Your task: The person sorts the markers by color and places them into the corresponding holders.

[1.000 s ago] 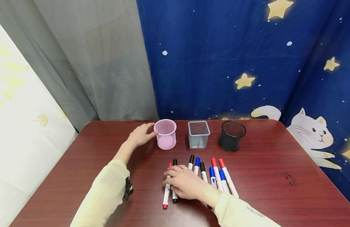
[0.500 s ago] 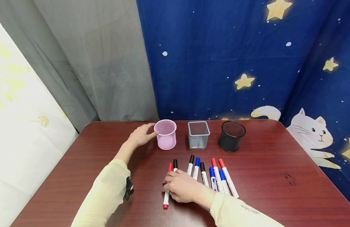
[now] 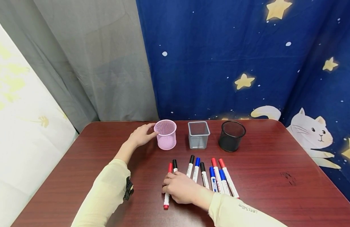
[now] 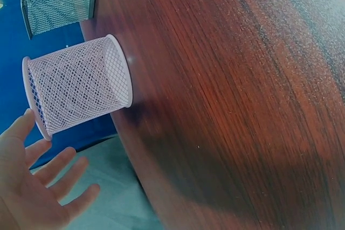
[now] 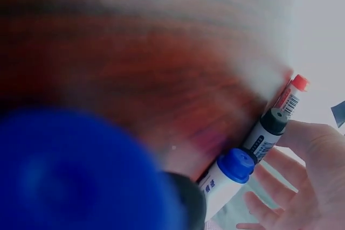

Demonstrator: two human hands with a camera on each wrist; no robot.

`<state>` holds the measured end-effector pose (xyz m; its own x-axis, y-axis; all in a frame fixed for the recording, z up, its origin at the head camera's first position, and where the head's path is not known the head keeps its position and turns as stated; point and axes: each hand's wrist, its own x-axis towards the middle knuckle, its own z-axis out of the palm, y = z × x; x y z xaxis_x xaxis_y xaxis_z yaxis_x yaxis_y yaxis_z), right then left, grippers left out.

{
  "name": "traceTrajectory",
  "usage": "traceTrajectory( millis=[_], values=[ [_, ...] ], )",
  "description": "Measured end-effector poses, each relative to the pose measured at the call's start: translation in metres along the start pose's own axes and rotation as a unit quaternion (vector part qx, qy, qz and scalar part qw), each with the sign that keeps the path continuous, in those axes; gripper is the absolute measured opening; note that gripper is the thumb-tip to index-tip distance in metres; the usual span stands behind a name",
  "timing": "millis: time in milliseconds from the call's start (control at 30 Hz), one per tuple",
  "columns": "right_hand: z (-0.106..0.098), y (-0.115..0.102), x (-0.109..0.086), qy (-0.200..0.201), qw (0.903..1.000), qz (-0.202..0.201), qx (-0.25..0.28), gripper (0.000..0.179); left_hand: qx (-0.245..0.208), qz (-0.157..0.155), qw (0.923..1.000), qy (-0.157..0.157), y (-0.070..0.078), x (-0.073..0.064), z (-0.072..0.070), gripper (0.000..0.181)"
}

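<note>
Beside a pink mesh pen cup [image 3: 167, 141] my left hand [image 3: 142, 135] touches the left rim with thumb and forefinger; its other fingers are spread, seen in the left wrist view. My right hand [image 3: 181, 187] lies over a red marker [image 3: 166, 201] and a black marker [image 3: 175, 163] on the table. Its fingertips reach across the red marker. The right wrist view shows the thumb and fingers partly behind the marker ends, so whether they pinch one is hidden. Blue markers [image 3: 196, 173] and more black and red ones lie just right of the hand.
A grey square mesh cup [image 3: 198, 142] and a black round mesh cup [image 3: 231, 142] stand right of the pink one near the back of the brown table [image 3: 277, 195]. Blue and grey curtains [image 3: 192, 78] hang behind.
My right hand has moved slightly toward me and left, its fingers drawing in over the red and black markers. The black marker's near end has gone out of sight. The left hand stays still.
</note>
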<state>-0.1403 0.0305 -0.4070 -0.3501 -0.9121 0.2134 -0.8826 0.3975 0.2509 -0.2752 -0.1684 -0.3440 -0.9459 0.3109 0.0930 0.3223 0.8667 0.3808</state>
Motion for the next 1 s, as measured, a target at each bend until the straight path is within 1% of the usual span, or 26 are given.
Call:
traceTrajectory(
  millis=[200,500,733,1000],
  values=[
    [-0.0014,-0.0024,0.0009,0.002,0.9998,-0.003,0.021,0.018,-0.004,0.001,1.0000,0.000,0.0010,-0.0014,-0.0012,0.052],
    [0.0013,-0.0038,0.0005,0.000,0.9999,-0.008,0.012,0.018,-0.012,-0.007,0.9999,-0.007,-0.0009,-0.0013,0.0010,0.053],
    [0.0013,-0.0013,-0.0020,0.016,0.9996,-0.019,0.011,0.016,-0.012,-0.004,0.9999,-0.005,0.0001,-0.0013,0.0003,0.052],
    [-0.0063,0.0014,-0.0058,0.051,0.9978,-0.031,0.031,0.016,-0.012,-0.010,0.9999,-0.005,0.0014,-0.0017,-0.0004,0.052]
  ],
)
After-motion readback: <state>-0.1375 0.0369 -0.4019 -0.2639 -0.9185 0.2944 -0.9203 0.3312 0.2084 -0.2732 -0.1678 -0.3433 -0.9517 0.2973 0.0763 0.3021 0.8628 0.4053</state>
